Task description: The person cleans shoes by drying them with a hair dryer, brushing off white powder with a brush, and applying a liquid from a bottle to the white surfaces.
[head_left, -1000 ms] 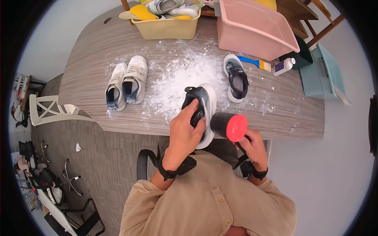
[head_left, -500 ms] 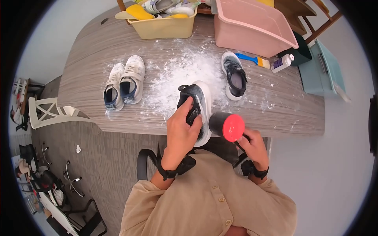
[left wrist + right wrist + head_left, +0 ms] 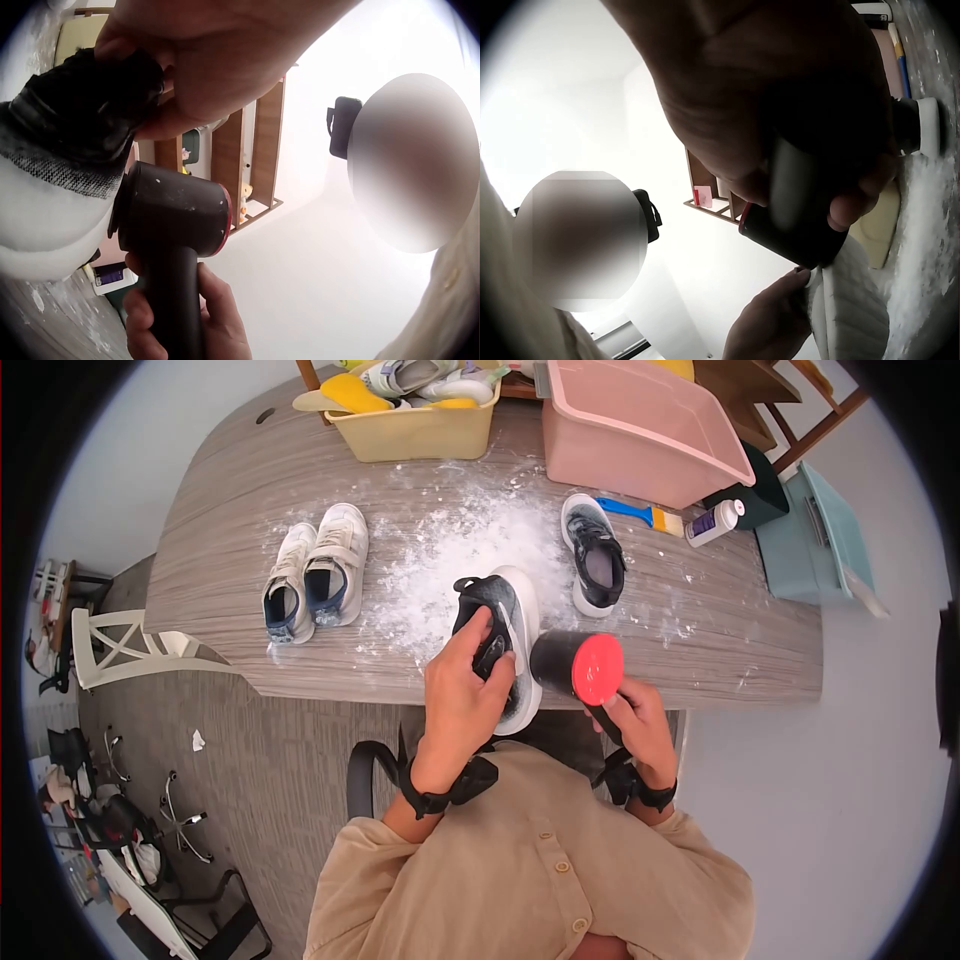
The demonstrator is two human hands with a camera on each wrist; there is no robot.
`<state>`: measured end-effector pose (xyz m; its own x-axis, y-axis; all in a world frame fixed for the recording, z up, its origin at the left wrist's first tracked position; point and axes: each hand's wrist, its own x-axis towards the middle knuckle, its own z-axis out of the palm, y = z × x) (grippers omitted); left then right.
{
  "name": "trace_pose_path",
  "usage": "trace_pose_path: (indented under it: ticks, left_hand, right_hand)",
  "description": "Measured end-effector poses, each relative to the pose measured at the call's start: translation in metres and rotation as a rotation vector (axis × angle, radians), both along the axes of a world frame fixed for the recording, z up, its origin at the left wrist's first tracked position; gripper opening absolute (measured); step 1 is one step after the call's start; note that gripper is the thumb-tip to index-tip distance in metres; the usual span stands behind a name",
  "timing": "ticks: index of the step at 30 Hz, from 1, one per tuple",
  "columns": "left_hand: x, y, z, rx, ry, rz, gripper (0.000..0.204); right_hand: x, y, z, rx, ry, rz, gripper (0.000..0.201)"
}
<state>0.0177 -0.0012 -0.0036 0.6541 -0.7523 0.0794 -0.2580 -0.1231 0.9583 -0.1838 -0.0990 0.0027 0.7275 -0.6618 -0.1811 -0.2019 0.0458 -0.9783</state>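
Observation:
My left hand [image 3: 465, 685] grips a black sneaker [image 3: 517, 605] with a white sole, fingers at its opening and thumb on its side. White powder dusts the sneaker's dark upper. In my right hand [image 3: 642, 735] is the handle of a black hair dryer [image 3: 553, 660] with a red back end. Its front end sits right beside the white sole [image 3: 45, 225], as the left wrist view shows. The matching black sneaker [image 3: 597, 555] stands on the table behind the dryer.
White powder [image 3: 455, 555] is spread over the wooden table [image 3: 230, 480]. A pair of white shoes [image 3: 337, 560] stands left. A blue-handled brush [image 3: 640, 515] and white bottle [image 3: 715, 523] lie right. Behind are a yellow bin [image 3: 410, 438] of shoes and a pink bin [image 3: 630, 465].
The hair dryer's red end has tilted slightly, moving a little away from my body over the last half second. My left hand and the sneaker shifted slightly left earlier, then stayed nearly still.

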Motion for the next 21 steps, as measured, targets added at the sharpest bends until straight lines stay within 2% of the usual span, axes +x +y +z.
trace_pose_path:
  ticks: [4,7,10,13,16,19,21]
  left_hand:
    - [0.005,0.004,-0.004,0.013,-0.012,0.013,0.046]
    - [0.002,0.001,0.001,0.025,-0.012,0.011,0.047]
    - [0.004,0.002,0.000,0.028,-0.030,-0.004,0.047]
    - [0.006,0.002,-0.009,-0.021,0.018,0.064,0.047]
    - [0.005,0.002,-0.006,-0.030,0.007,0.063,0.050]
    - [0.002,0.000,-0.004,-0.047,0.032,0.070,0.050]
    - [0.002,0.000,0.001,-0.061,0.088,0.089,0.050]
  right_hand:
    - [-0.005,0.005,0.002,-0.040,0.077,0.051,0.021]
    - [0.004,0.003,0.002,-0.019,0.019,-0.002,0.021]
    - [0.001,0.001,0.000,-0.037,0.007,0.040,0.022]
    - [-0.005,0.005,0.003,-0.115,0.113,0.088,0.023]
    - [-0.003,0.006,0.004,-0.099,0.099,0.038,0.020]
    - [0.009,0.006,0.006,0.021,-0.013,-0.054,0.020]
    - [0.003,0.005,0.001,-0.030,0.000,-0.007,0.020]
